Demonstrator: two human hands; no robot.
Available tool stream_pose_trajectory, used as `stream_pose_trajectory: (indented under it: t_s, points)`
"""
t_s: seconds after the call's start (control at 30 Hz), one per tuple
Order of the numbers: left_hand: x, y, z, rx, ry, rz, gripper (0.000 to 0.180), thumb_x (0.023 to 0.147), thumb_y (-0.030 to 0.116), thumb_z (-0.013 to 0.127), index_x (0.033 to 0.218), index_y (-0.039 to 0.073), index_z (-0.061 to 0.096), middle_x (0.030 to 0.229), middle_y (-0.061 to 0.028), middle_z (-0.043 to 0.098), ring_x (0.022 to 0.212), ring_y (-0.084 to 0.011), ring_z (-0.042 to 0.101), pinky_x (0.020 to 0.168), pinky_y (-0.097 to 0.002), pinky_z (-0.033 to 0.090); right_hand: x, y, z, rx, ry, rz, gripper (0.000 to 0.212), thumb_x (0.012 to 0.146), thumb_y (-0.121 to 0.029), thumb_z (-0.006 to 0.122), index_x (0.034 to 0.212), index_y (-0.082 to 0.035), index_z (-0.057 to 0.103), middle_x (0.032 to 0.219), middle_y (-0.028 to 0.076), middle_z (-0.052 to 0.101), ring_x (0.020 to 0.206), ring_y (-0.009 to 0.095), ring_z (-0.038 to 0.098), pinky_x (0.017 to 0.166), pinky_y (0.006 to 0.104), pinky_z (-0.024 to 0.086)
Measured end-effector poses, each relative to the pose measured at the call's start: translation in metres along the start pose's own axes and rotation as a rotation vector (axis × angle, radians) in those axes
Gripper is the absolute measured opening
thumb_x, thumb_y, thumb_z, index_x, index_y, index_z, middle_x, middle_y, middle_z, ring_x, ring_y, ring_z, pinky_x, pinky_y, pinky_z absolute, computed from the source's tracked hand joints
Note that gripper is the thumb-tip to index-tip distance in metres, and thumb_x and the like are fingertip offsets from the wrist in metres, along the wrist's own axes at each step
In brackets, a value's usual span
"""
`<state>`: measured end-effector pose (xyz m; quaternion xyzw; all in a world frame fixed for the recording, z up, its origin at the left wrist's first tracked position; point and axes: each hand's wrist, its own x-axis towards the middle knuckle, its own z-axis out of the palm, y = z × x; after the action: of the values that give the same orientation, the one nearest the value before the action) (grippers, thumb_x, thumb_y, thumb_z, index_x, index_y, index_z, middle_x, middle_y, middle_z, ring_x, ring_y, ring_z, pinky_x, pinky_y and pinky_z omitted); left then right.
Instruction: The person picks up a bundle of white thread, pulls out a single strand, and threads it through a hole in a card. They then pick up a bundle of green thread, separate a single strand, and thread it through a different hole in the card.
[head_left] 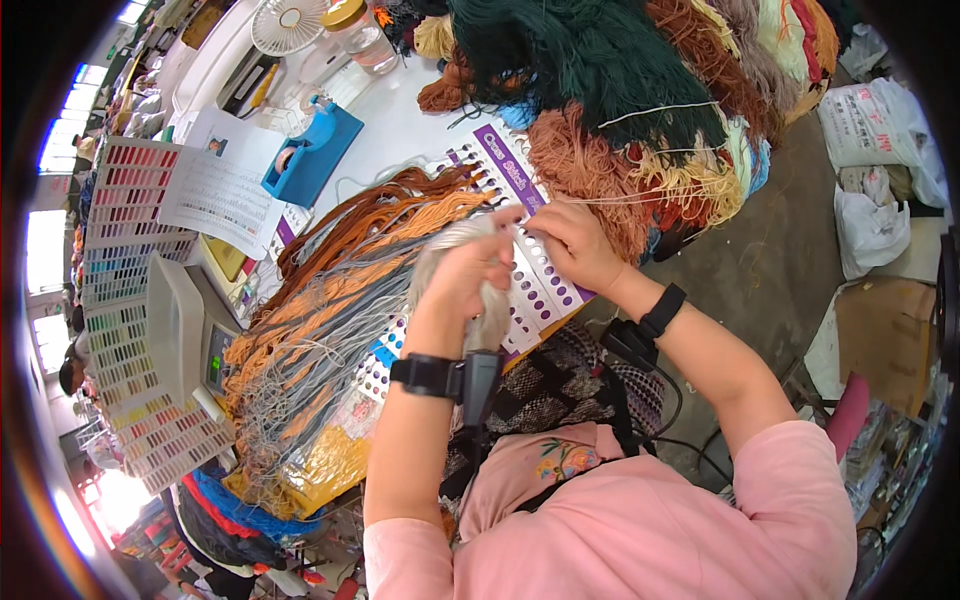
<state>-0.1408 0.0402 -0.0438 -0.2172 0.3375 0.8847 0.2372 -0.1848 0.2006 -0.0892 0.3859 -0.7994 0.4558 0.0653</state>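
A white thread card (pixel 540 290) with a purple border and rows of punched holes lies on the table in front of me. Pale grey-white embroidery thread (pixel 437 262) hangs in a thick skein around my left hand (pixel 475 268), whose fingers curl over it, slightly blurred. At the card's holes, my right hand (pixel 578 248) pinches with thumb and forefinger. What lies between those fingertips is hidden. Brown thread (pixel 345 225), orange thread (pixel 300 300) and grey thread (pixel 290 370) trail left from the card's upper holes.
Large heaps of dark green yarn (pixel 540 60) and pinkish-brown yarn (pixel 585 160) cover the far right. Beyond the threads stand a blue tape dispenser (pixel 315 150), a lidded jar (pixel 365 45) and a scale (pixel 190 330). A colour chart (pixel 130 220) stands left; white bags (pixel 870 130) lie right.
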Motion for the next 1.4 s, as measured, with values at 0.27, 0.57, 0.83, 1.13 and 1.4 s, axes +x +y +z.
stream_pose_trajectory:
  t_s: [0.27,0.57,0.83,1.13,1.4]
  points:
    - [-0.103,0.056,-0.033,0.340,0.428,0.250,0.019,0.077,0.018,0.054,0.089,0.003,0.050,0.070,-0.0063,0.058,0.049,-0.0083,0.050,0.042,-0.0184,0.042,0.001,0.003,-0.011,-0.209,-0.082,0.004,0.043,0.060,-0.023,0.060,0.097,-0.004,0.047,0.090,0.011,0.043,0.087,0.027,0.042,0.076,0.0358,0.034]
    - [-0.330,0.027,-0.101,-0.001,0.843,0.591,0.029,0.072,0.005,0.049,0.101,-0.002,0.049,0.062,0.0001,0.053,0.044,-0.0042,0.042,0.038,-0.0156,0.033,0.003,-0.012,0.001,-0.246,-0.174,0.019,0.052,0.056,-0.021,0.061,0.103,-0.005,0.044,0.101,0.014,0.042,0.095,0.030,0.039,0.083,0.0392,0.029]
    - [-0.320,-0.040,0.009,0.284,0.186,-0.130,0.027,0.080,0.019,0.048,0.101,0.001,0.051,0.056,0.0001,0.050,0.043,-0.0047,0.041,0.037,-0.0158,0.030,0.012,-0.231,0.056,0.493,-0.642,-0.582,0.073,0.055,-0.016,0.065,0.118,-0.002,0.031,0.115,0.018,0.038,0.108,0.032,0.035,0.087,0.0389,0.028]
    - [-0.447,-0.076,-0.090,1.118,0.952,-0.245,0.026,0.080,0.024,0.046,0.083,0.000,0.057,0.062,-0.0100,0.054,0.056,-0.0224,0.053,0.053,-0.0333,0.041,-0.022,-0.308,0.104,0.668,-1.963,-0.127,0.021,0.066,-0.013,0.054,0.080,0.002,0.050,0.060,0.013,0.051,0.056,0.022,0.051,0.051,0.0316,0.040]
    - [-0.362,-0.165,-0.118,0.416,-0.078,-0.009,0.020,0.078,0.016,0.049,0.087,0.000,0.055,0.062,-0.0055,0.054,0.050,-0.0075,0.049,0.042,-0.0193,0.037,-0.026,-0.354,0.127,0.195,-1.481,-0.499,0.019,0.052,-0.009,0.056,0.069,-0.002,0.055,0.065,0.016,0.056,0.062,0.032,0.054,0.053,0.0391,0.043]
